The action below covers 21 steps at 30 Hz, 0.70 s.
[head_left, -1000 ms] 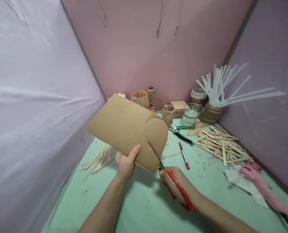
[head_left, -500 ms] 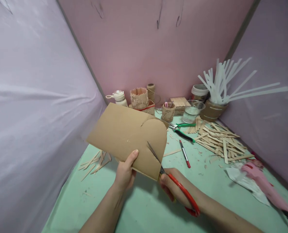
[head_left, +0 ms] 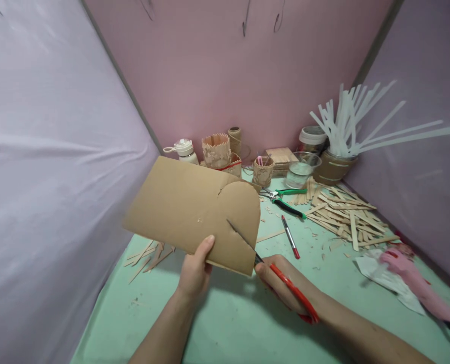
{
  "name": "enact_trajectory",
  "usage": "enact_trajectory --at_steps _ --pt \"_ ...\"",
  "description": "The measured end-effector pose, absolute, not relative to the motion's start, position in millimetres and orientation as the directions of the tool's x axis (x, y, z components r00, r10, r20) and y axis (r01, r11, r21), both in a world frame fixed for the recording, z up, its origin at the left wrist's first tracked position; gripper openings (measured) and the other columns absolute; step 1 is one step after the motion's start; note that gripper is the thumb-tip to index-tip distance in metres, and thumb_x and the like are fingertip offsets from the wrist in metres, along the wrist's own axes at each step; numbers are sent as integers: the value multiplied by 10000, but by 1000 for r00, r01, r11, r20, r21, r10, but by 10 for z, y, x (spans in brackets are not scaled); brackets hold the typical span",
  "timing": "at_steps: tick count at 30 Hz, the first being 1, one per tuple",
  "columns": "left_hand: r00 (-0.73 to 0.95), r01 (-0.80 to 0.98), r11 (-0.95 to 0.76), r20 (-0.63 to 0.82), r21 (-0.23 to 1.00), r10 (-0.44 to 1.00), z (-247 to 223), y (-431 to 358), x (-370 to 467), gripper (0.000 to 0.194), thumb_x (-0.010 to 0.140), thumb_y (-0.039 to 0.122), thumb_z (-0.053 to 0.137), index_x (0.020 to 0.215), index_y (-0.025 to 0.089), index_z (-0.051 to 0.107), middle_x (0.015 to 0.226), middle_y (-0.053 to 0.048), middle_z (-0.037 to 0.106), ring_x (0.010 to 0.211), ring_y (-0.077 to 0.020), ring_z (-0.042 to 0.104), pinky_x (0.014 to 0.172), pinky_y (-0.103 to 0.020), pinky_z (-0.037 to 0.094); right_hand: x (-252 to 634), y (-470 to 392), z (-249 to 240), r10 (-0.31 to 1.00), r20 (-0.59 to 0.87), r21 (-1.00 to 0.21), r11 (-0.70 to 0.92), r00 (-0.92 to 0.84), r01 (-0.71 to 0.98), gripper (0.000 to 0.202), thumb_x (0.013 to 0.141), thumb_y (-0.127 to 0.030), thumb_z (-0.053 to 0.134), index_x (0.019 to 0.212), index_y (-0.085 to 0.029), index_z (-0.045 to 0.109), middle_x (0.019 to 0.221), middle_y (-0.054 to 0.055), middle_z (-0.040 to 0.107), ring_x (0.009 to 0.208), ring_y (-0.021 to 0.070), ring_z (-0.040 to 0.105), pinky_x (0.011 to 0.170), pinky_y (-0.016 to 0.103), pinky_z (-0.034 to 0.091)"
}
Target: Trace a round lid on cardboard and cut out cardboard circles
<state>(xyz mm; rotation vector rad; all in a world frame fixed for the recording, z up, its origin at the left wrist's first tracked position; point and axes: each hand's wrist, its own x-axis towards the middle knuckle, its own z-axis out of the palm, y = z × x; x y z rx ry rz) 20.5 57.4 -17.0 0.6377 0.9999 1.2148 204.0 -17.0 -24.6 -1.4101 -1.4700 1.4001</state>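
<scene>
A sheet of brown cardboard point(head_left: 179, 197) is held up over the table, its right end partly cut to a rounded outline. My left hand point(head_left: 196, 265) grips its lower edge, thumb on top and fingers hidden beneath. Red-handled scissors point(head_left: 295, 290) are in my right hand point(head_left: 283, 283), with fingers wrapped round the handles. One blade lies over the cardboard's lower right part, pointing up and left; the other blade is hidden under the sheet.
Green-handled pliers point(head_left: 289, 207), a marker point(head_left: 290, 237) and piled wooden sticks point(head_left: 346, 217) lie right of the cardboard. A pink glue gun point(head_left: 417, 285) rests far right. Behind stand a white bottle point(head_left: 185, 150), a clear water bowl point(head_left: 300, 172) and a pot of white strips point(head_left: 333, 168).
The cardboard has shifted slightly left and tilted a little. My right hand and the scissors have moved slightly right, and the blades look closer to closed.
</scene>
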Motion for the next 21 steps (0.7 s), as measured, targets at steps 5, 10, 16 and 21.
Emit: enact_trajectory --at_steps 5,10,16,21 --pt "248 -316 331 -259 889 933 -82 701 13 381 538 442 844 640 138 641 520 14 586 434 -92 488 404 -202 384 2124 -162 -149 937 -237 -952 -172 -255 252 625 842 -751 342 488 -237 300 352 -50 288 341 79 295 377 260 172" --pt "104 -348 158 -129 924 986 30 651 115 620 572 387 833 1113 141 654 711 -14 693 538 -162 614 478 -254 476 2130 -184 -90 931 -217 -967 -164 -293 194 606 727 -807 448 595 -221 367 476 -71 327 413 70 289 408 234 194" --pt "13 -462 81 -84 883 996 161 632 258 512 549 337 840 1002 163 679 739 -34 732 819 -266 709 707 -319 569 2166 -189 -140 939 -141 -987 -107 -315 121 705 630 -913 438 671 -211 389 567 -69 318 505 83 260 445 226 201" --pt "-58 -502 20 -57 864 997 506 798 222 286 568 300 807 756 149 652 625 -3 694 496 -139 627 508 -228 521 2232 -213 -119 945 -21 -999 -5 -328 50 710 634 -915 427 699 -211 375 609 -63 330 540 90 251 463 229 204"
